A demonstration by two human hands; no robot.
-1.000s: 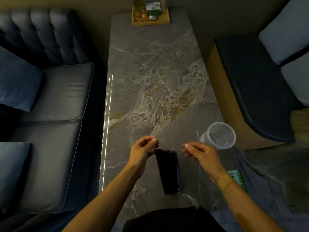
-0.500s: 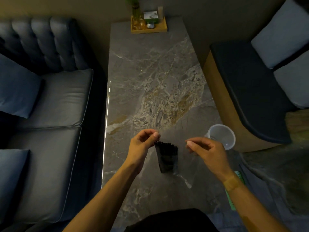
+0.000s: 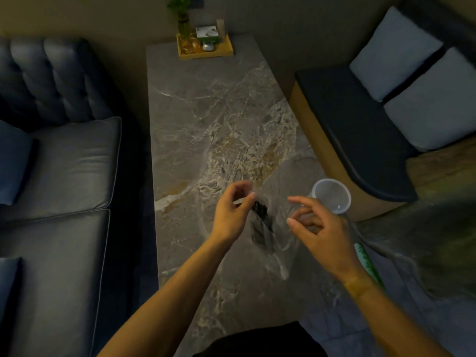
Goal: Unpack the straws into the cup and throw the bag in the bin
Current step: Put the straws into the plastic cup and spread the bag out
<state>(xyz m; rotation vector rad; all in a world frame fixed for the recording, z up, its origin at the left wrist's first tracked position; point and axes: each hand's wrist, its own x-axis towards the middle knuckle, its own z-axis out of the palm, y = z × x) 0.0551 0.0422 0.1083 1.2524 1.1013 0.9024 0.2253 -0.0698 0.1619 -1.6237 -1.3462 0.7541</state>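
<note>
A clear plastic bag (image 3: pixel 279 243) holding a bundle of black straws (image 3: pixel 261 220) hangs above the marble table (image 3: pixel 206 124), blurred by motion. My left hand (image 3: pixel 231 212) pinches the bag's top left edge between thumb and forefinger. My right hand (image 3: pixel 316 228) is just right of the bag with its fingers spread apart; I cannot see it gripping the plastic. An empty clear plastic cup (image 3: pixel 332 195) stands upright near the table's right edge, just beyond my right hand.
A wooden tray (image 3: pixel 206 50) with a plant and small items sits at the table's far end. A dark sofa (image 3: pixel 64 176) runs along the left, a cushioned bench (image 3: pixel 360 140) along the right. A green object (image 3: pixel 365 261) lies low on the right.
My right hand has let go of the bag's edge and opened its fingers. The bag with the straws swings and tilts under my left hand. The camera has tilted up.
</note>
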